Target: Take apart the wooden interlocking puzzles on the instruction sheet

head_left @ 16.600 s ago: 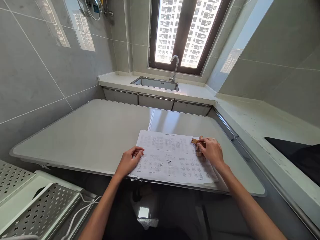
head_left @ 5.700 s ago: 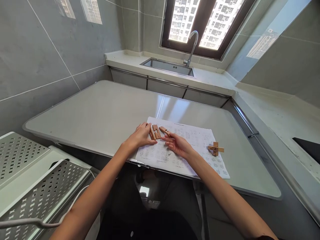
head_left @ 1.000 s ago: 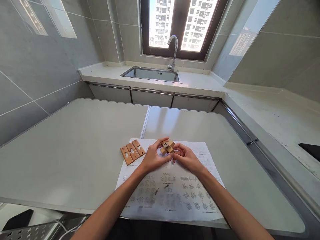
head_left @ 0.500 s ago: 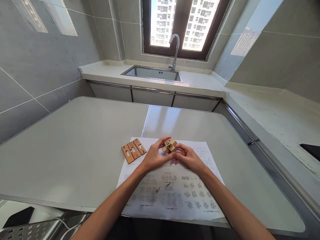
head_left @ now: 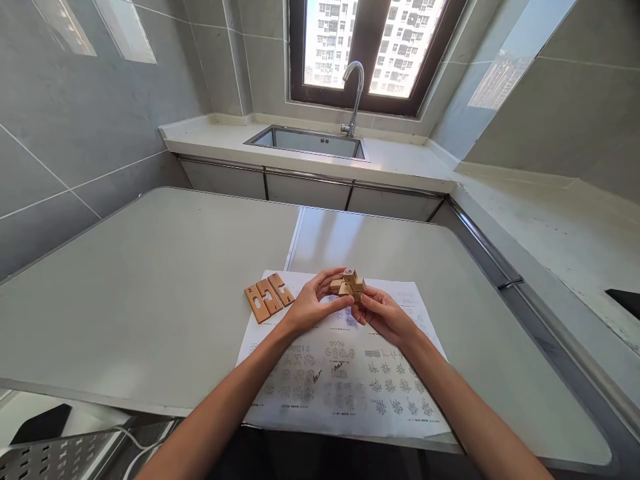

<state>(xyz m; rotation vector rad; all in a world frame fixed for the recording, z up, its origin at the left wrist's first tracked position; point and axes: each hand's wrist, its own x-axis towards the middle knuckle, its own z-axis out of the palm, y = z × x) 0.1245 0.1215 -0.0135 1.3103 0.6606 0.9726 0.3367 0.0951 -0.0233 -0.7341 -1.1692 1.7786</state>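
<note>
Between my two hands is a small wooden interlocking puzzle [head_left: 351,285], made of light blocks that jut out in several directions, with a dark mark on its top block. My left hand [head_left: 316,303] closes on its left side, thumb along the near edge. On the right, my right hand [head_left: 384,312] pinches its lower right part with the fingers curled underneath. Both hands are above a printed paper sheet [head_left: 345,407]. Left of my left hand lie three flat wooden pieces [head_left: 269,297] with cut-outs and dark numerals, side by side and partly over the sheet's corner.
The sheet, printed with rows of small diagrams, lies on a pale table [head_left: 150,300] with a seam [head_left: 295,237]. Beyond it a counter holds a sink [head_left: 310,143] and a faucet [head_left: 356,93] below a window. A metal rail [head_left: 483,240] runs along the right counter.
The puzzle has been turned in my hands, so different blocks face up and its marked block now stands on top. My right hand has shifted slightly right and its grip has changed.
</note>
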